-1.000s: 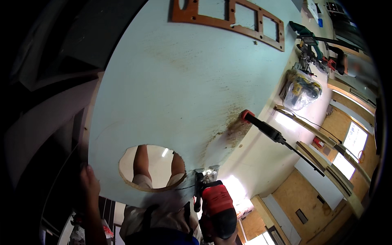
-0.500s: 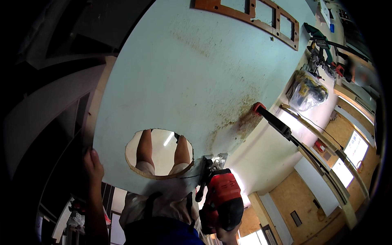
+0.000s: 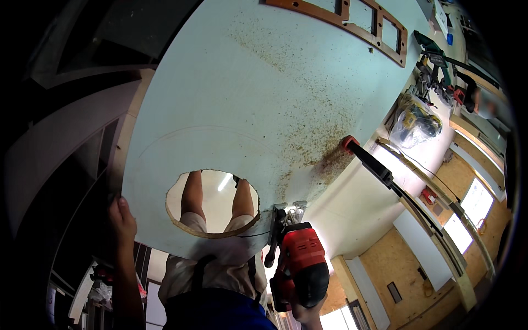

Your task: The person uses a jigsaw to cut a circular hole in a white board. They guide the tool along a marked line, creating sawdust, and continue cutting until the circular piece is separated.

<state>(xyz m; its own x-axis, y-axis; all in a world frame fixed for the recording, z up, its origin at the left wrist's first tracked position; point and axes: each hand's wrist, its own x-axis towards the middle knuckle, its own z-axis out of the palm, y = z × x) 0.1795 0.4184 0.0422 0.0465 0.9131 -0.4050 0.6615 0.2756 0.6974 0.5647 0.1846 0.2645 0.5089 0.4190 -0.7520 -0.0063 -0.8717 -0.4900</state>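
A pale blue-green board fills the middle, with a rough-edged round cutout near my body; my legs and the floor show through it. My right hand is closed round a red and black jigsaw, its fingers mostly hidden beneath the tool. The jigsaw's metal shoe rests at the board's near right edge, right of the cutout, with a dark cut line running between them. At the board's left edge, near its lower corner, my left hand grips the rim. Sawdust is scattered over the board's right side.
A red and black bar clamp holds the right edge. On the far side lies a brown slotted template. To the right are a bagged power tool, a ribbed hose and a green clamp. Another person stands at the far right.
The sawdust looks more spread out and sharper, and a faint curved line shows above the cutout. The view has shifted slightly. Both hands keep their places, the jigsaw still at the right edge.
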